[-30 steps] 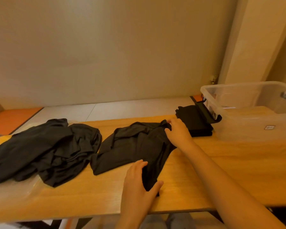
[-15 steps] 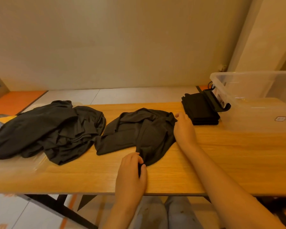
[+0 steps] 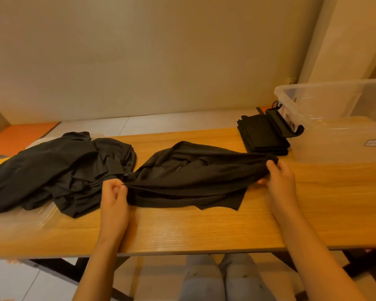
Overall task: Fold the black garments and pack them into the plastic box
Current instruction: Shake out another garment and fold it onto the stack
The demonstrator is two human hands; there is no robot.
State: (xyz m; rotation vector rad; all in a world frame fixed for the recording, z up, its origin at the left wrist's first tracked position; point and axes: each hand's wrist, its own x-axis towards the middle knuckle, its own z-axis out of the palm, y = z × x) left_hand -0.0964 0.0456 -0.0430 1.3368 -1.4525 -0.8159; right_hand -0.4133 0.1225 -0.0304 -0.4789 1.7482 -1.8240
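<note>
The left hand (image 3: 114,198) is pinching 1 end of the crumpled black fabric garment (image 3: 189,177). The right hand (image 3: 279,181) has its fingers curled round the other end, so it's stretched sideways over the middle of the light wooden table (image 3: 204,229). A messy heap of black clothes (image 3: 59,168) sits right up against it on the left, and a neat folded black stack (image 3: 263,135) lies off right beside the clear plastic box (image 3: 326,146).

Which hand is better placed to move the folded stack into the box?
Probably the right hand: it grips the garment end beside the stack and box; the left hand pinches the far end.
</note>
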